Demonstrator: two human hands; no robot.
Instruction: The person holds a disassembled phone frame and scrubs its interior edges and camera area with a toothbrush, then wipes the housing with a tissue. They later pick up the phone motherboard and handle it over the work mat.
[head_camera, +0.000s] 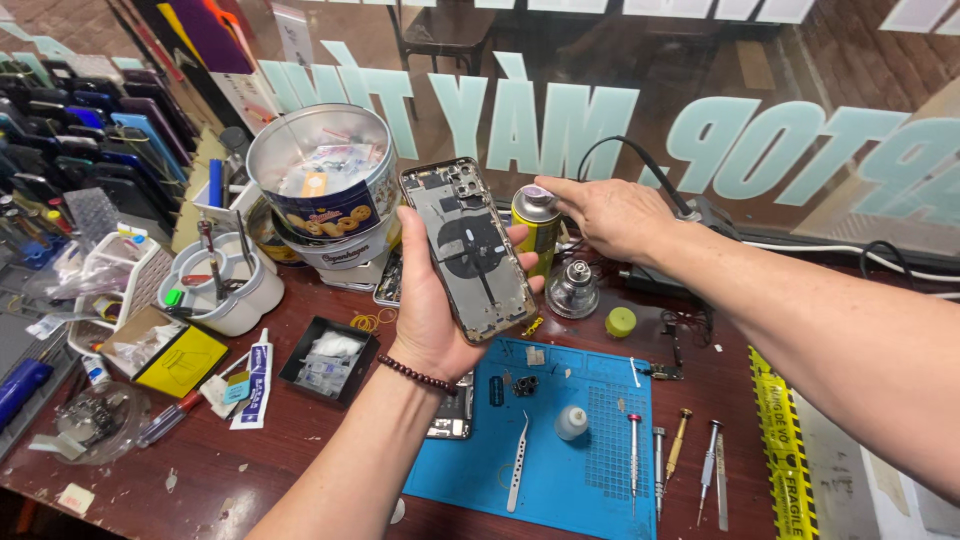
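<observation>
My left hand (430, 310) holds an opened phone housing (466, 248) upright above the desk, its inner side with a round black coil facing me. My right hand (605, 213) reaches to the back of the desk and rests its fingers on the top of a yellow spray can (538, 230), which stands just behind the phone. A blue work mat (575, 470) lies on the brown desk below both hands, with tweezers (517, 464), a small white bottle (571, 422) and small phone parts on it.
A round biscuit tin (322, 175) stands on white tubs at the back left. A black parts tray (328, 358), a glue tube (256, 380), several screwdrivers (660, 460), a glass alcohol burner (573, 288) and yellow tape (785, 450) lie around. Phone cases line the far left.
</observation>
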